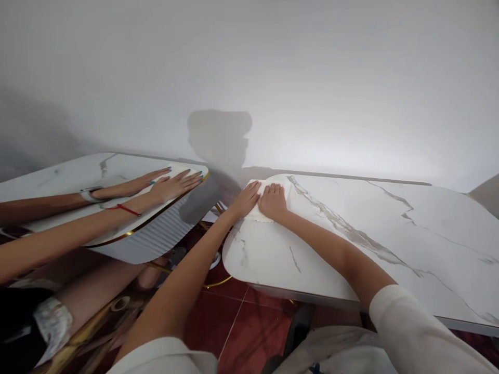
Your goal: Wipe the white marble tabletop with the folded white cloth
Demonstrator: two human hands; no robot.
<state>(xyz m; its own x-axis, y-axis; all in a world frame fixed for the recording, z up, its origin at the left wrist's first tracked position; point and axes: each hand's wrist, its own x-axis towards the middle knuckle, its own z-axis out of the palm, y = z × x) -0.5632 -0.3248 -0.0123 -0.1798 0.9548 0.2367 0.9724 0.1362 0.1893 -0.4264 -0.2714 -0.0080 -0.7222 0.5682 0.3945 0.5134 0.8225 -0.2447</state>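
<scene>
Both of my hands press down on a white cloth (256,214) at the far left end of a white marble-patterned table (331,208). My left hand (247,199) lies flat on the cloth's left part, fingers pointing away from me. Right beside it, my right hand (273,201) rests palm down on the cloth, its fingers forward and close together. Neither hand is wrapped round anything. Parts of the cloth are hidden under my palms.
To my left, a co-worker's hands (173,187) lie on a white cloth on a second marble-patterned table (120,166), which has a gold edge. A gap with red floor tiles (249,322) separates the tables. A pale wall (312,88) rises behind both.
</scene>
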